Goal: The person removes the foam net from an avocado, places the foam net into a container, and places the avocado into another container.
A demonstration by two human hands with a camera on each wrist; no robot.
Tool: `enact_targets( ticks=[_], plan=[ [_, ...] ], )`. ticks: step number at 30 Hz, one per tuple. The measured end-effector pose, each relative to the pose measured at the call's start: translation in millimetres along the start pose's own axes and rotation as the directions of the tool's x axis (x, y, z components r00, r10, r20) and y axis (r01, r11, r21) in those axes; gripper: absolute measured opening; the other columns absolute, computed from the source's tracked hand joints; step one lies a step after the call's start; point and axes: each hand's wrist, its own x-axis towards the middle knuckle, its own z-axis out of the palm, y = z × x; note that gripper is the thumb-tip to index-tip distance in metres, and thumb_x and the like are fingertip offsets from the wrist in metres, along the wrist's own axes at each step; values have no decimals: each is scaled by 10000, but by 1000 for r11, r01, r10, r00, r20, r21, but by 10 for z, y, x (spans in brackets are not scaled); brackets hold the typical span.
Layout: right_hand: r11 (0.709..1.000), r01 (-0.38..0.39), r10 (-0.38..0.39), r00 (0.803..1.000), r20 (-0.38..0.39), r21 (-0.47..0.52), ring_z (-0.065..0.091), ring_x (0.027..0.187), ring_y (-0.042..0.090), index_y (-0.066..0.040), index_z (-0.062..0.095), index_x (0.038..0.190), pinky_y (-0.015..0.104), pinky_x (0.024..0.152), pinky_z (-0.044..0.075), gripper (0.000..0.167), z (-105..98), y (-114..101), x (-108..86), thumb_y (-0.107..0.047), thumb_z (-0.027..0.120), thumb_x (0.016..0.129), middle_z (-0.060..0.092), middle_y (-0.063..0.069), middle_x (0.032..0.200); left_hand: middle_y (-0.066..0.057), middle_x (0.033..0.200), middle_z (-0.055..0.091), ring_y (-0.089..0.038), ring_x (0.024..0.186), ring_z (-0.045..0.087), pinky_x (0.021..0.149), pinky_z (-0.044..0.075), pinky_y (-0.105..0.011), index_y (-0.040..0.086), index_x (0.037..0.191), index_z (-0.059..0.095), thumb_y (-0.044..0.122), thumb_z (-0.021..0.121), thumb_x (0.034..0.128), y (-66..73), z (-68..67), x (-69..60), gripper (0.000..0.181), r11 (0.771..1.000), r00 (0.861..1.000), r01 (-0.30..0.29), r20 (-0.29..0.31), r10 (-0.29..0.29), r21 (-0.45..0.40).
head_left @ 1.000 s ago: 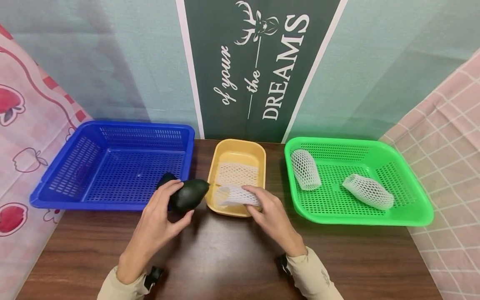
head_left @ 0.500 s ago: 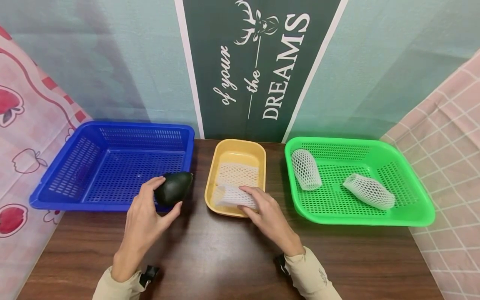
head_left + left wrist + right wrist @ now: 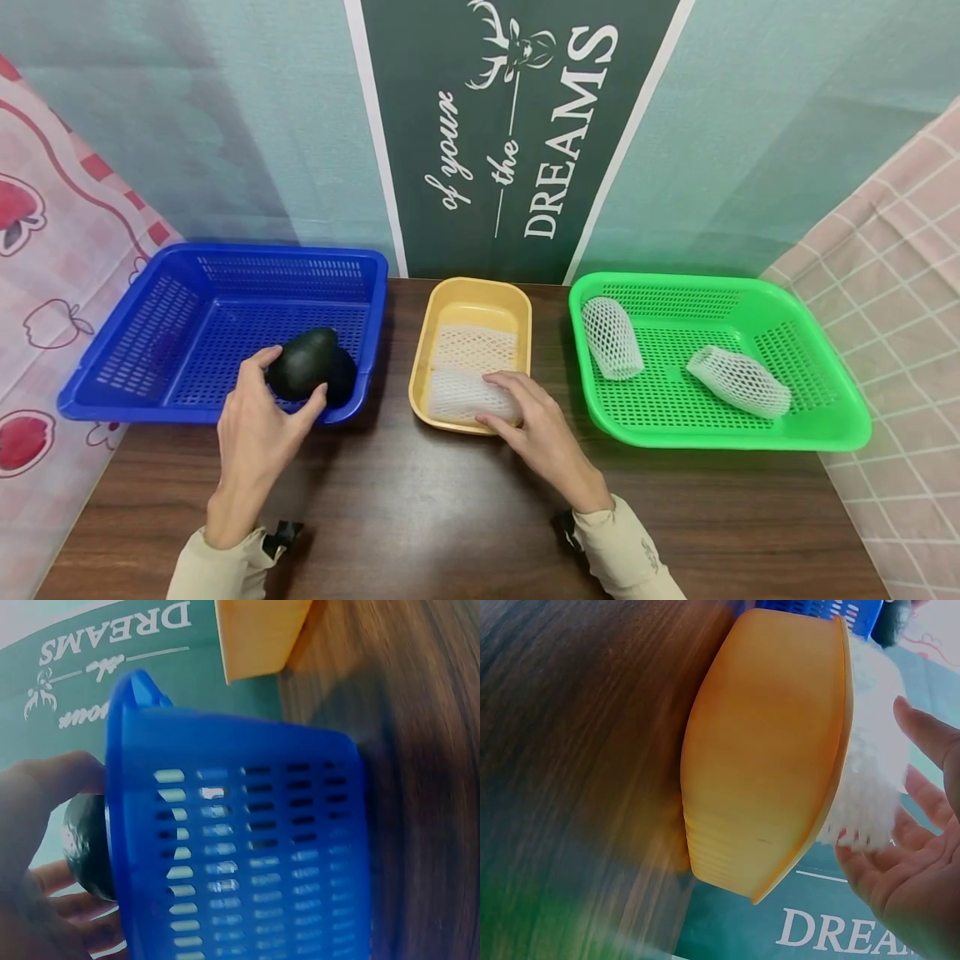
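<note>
Dark green fruit (image 3: 303, 365) is at the near right part of the blue basket (image 3: 112, 408), gripped btwn thumb & fingers of the L hand (image 3: 258, 429); basket wall hides part of it in L wrist view. 2nd dark fruit (image 3: 343, 379) sits just R of it in the near R corner, in the way on that side; can't tell if they touch. R hand (image 3: 543, 433) pinches the R end of a white foam net (image 3: 461, 396) in the near part of the yellow tray (image 3: 483, 313), w/ a flat net (image 3: 474, 347) just far of it. Green basket (image 3: 742, 439) on the R holds 2 net-wrapped pcs (image 3: 738, 383), apart. Surface: brown wood-grain table (image 3: 427, 517). Room: teal cloth (image 3: 292, 125) at far side w/ dark lettered panel (image 3: 420, 83), pink fruit-print cloth (image 3: 45, 292) L, pink checked cloth (image 3: 915, 333) R.
</note>
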Motion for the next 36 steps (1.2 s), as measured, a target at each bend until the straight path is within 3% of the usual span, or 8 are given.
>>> enact_targets(
  ticks=[4,8,11,14,18,26,32,36],
  plan=[
    [1000,20,-20,1000,-23,-11,614,1181,216,-85,652,1213,396,1014,488,448,5,22,-15,-189,819,811,659,56,1236,-303,1048,651,-470,729,608,611,430,-586,-22,1281,508,182,843,721,-60,-4,12,684,998,998,54,13,-55,32],
    [999,20,-21,999,-30,-30,619,1156,209,-97,671,1182,403,1003,483,386,7,37,-18,-186,802,830,672,47,1211,-326,1042,655,-484,716,613,592,433,-595,-28,1289,492,193,829,746,-109,2,26,676,995,995,86,42,-89,57],
    [999,21,-22,999,-35,-44,629,1129,217,-96,685,1153,420,988,485,326,-2,39,-16,-160,782,848,688,47,1181,-325,1069,645,-503,772,619,617,437,-605,-26,1301,481,219,814,772,-129,-10,56,671,985,984,144,92,-153,96],
    [998,15,-18,998,-54,-58,642,1091,220,-97,700,1123,428,964,488,280,-16,43,-18,-126,771,854,705,45,1140,-317,1114,622,-524,844,613,639,439,-615,-26,1319,456,260,789,805,-132,-29,104,676,966,958,212,166,-235,146],
    [998,7,-12,997,-82,-64,650,1044,212,-106,708,1103,413,923,501,263,-27,58,-31,-99,772,847,716,33,1093,-297,1166,597,-542,874,605,616,441,-599,-23,1344,422,321,752,840,-128,-50,175,694,941,912,269,259,-318,206],
    [998,19,-25,994,-110,-61,660,970,192,-105,716,1075,399,869,510,250,-31,83,-62,-97,783,834,722,17,1037,-321,1240,564,-549,926,600,620,428,-545,-9,1430,341,381,666,891,-131,-60,273,740,906,828,290,394,-399,308],
    [998,9,-16,992,-123,-55,664,961,198,-98,718,1077,391,871,507,249,-69,70,-83,-106,783,837,725,24,1030,-353,1338,476,-613,963,551,645,427,-575,173,1515,319,358,566,936,-121,-39,302,656,913,801,207,475,-364,350],
    [999,1,-7,988,-152,-45,665,964,206,-86,717,1087,387,876,499,252,-117,70,-86,-105,777,843,728,30,1031,-369,1351,448,-634,971,523,650,427,-597,206,1513,342,354,538,945,-119,-37,302,619,908,787,200,492,-373,369]
  ],
)
